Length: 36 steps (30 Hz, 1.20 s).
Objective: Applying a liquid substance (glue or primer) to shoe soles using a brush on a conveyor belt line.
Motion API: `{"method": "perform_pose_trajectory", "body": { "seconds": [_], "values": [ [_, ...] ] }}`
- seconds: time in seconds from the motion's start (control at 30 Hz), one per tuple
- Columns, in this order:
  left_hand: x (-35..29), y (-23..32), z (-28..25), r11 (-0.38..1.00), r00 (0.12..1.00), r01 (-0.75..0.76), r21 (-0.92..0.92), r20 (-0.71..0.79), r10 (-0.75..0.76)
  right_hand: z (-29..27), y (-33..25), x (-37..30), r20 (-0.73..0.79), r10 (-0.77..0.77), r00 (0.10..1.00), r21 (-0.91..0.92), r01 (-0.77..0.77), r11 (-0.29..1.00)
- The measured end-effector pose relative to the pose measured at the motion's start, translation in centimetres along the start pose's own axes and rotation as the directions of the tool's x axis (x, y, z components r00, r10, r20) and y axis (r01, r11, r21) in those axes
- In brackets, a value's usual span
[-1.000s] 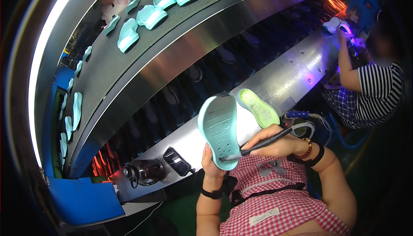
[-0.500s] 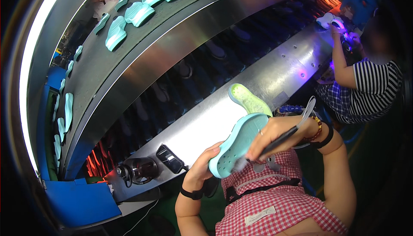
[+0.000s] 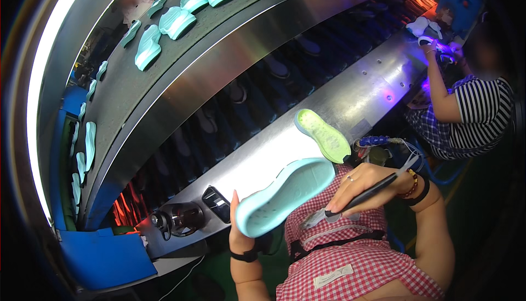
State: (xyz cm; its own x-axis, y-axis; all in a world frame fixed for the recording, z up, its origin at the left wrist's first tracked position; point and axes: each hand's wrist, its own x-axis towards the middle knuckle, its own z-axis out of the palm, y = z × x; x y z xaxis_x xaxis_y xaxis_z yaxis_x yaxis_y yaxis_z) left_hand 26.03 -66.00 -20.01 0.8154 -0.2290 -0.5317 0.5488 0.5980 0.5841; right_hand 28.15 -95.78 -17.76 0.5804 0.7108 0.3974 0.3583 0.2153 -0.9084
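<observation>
Smooth mint foam shoe sole

At frame centre, the mint sole looks like soft, matt foam with small dimples. The lime sole just above it has a rougher, grainy face. The bench is brushed sheet metal with a dull sheen. The brush has a smooth black plastic handle. The checked apron, lower centre, is woven cloth.
</observation>
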Motion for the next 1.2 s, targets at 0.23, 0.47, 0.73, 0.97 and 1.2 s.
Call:
{"method": "perform_pose_trajectory", "body": {
  "seconds": [0.23, 0.47, 0.73, 0.97, 1.2],
  "values": [
    [4.1, -5.8, 2.6, 0.929, 0.928, -0.139, -0.342, 0.283, 0.243, 2.2, 4.0, 1.7, -0.361, 0.282, 0.889, 0.061, -0.28, 0.958],
    [4.5, -5.3, 1.7, 0.899, 0.926, -0.306, -0.314, 0.122, 0.358, 4.8, 3.5, 0.2, -0.046, -0.031, 0.998, -0.305, 0.016, 0.952],
    [5.0, -5.6, 3.7, 0.833, 0.842, -0.395, -0.387, 0.209, 0.497, 4.0, 2.5, 1.7, -0.18, 0.043, 0.983, -0.07, -0.057, 0.996],
    [4.1, -4.1, 4.8, 0.807, 0.806, -0.502, -0.31, 0.172, 0.567, 2.3, 3.1, 0.4, -0.155, 0.228, 0.961, 0.054, -0.222, 0.974],
    [3.1, -3.6, 6.1, 0.801, 0.757, -0.493, -0.34, 0.288, 0.587, 2.3, 5.0, -0.2, -0.201, 0.328, 0.923, 0.59, -0.153, 0.793]
  ]
}}
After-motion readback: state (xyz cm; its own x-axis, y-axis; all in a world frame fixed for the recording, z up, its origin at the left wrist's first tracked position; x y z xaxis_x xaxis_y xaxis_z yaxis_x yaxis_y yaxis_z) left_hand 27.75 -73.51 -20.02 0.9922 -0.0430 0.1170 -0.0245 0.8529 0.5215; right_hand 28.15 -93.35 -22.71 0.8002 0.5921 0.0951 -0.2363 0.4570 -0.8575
